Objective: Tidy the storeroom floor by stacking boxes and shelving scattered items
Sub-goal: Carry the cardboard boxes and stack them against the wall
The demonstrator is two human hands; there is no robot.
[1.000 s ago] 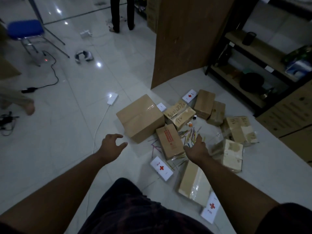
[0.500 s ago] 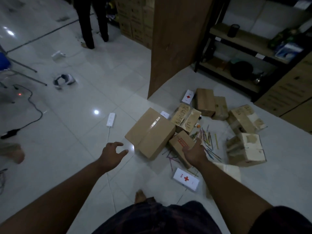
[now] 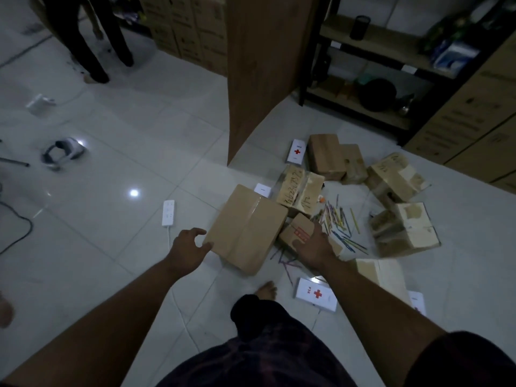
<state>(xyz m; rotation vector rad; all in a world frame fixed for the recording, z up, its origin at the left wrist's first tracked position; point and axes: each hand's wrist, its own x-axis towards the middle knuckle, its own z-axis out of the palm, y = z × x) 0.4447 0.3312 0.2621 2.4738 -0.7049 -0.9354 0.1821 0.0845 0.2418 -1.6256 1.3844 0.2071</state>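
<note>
Both hands are hanging spread and empty: our left hand (image 3: 187, 251) nearing the big box (image 3: 245, 229), our right hand (image 3: 312, 248) sitting over the small box (image 3: 297, 233).

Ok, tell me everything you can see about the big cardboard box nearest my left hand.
The big cardboard box is plain brown, closed, with glossy clear tape along its top seam. It lies on the white tiled floor, turned at an angle. The left hand reaches its near left corner, contact unclear. A smaller red-labelled box sits against its right side.
</note>
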